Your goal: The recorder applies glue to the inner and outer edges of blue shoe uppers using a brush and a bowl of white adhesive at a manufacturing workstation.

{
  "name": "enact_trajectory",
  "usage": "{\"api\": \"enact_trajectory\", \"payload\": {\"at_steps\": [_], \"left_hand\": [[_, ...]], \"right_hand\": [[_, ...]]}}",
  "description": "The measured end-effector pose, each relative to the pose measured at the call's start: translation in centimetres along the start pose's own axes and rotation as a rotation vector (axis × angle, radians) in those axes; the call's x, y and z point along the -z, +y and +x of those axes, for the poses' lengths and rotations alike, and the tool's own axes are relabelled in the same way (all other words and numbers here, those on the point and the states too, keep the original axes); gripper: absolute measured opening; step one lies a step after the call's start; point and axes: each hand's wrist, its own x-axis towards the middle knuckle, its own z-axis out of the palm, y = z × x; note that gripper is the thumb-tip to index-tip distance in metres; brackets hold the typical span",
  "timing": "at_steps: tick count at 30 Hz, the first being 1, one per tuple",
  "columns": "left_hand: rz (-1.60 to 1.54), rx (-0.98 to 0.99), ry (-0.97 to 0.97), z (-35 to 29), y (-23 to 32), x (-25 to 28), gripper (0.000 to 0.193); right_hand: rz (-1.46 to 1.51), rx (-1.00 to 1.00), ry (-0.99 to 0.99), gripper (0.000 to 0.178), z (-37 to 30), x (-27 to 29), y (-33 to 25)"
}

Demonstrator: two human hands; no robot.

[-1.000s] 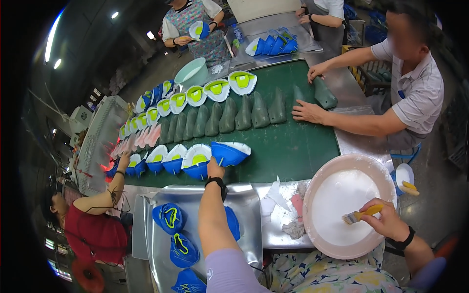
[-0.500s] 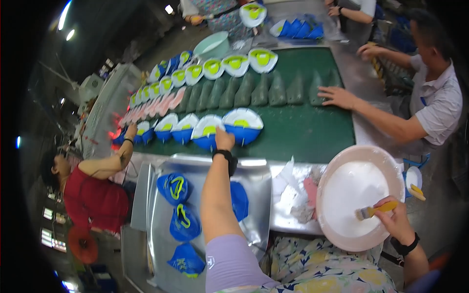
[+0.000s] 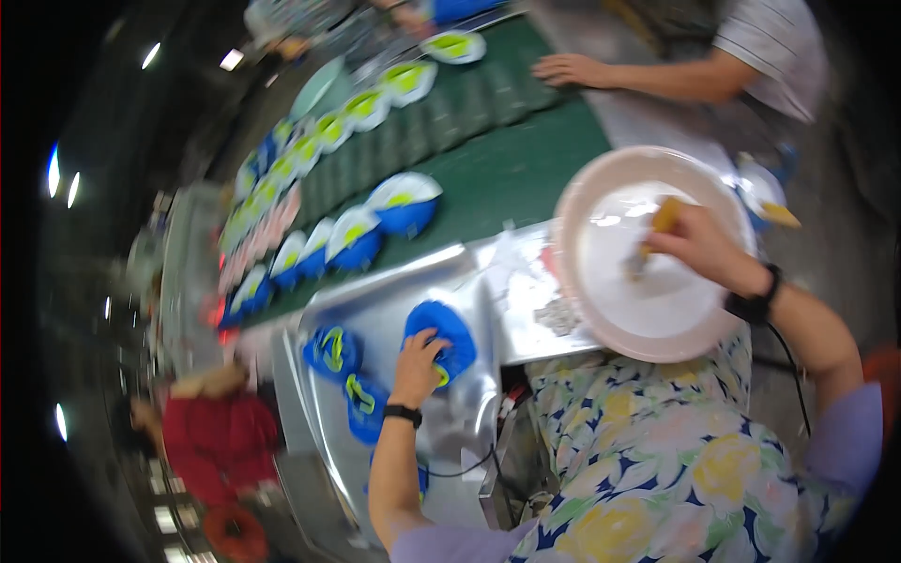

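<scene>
Brush (image 3: 665,216) in pinching right grip (image 3: 706,248), blue upper (image 3: 439,321) beneath loosely spread left grip (image 3: 416,370).

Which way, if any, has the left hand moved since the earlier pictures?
Yes: the left hand has come toward the person, from beyond the far rim of the metal tray to a blue shoe upper inside it.

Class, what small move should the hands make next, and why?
Probably the left hand should lift the blue shoe upper from the metal tray: its fingers lie over it, while the right hand holds a brush at the basin of white liquid.
</scene>
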Motion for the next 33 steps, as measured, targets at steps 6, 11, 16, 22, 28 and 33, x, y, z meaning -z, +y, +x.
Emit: {"api": "enact_trajectory", "payload": {"at_steps": [6, 11, 16, 22, 28, 33], "left_hand": [[-0.776, 0.245, 0.407, 4.4, 2.6, 5.4, 0.033], [-1.435, 0.116, 0.329, 7.6, 8.3, 10.5, 0.033], [-1.445, -0.058, 0.031, 12.8, 15.1, 11.3, 0.033], [-1.445, -0.101, 0.014, 15.9, 19.9, 10.7, 0.033], [-1.444, -0.042, 0.192, 16.2, 20.4, 7.8, 0.034], [-1.436, -0.027, 0.478, 17.1, 20.1, 5.7, 0.035]], "right_hand": [[-0.497, 0.159, -0.446, 0.027, -1.1, -2.9, 0.0], [-0.485, 0.251, -0.130, 0.018, -1.5, 2.3, -1.6], [-0.211, 0.511, 0.152, 0.020, -0.7, 6.1, -4.7], [-0.095, 0.502, 0.233, 0.025, 0.0, 6.7, -7.9], [0.175, 0.124, 0.412, 0.032, -1.7, 5.0, -5.4], [0.456, 0.071, 0.369, 0.033, -2.3, 2.4, -3.1]]}}
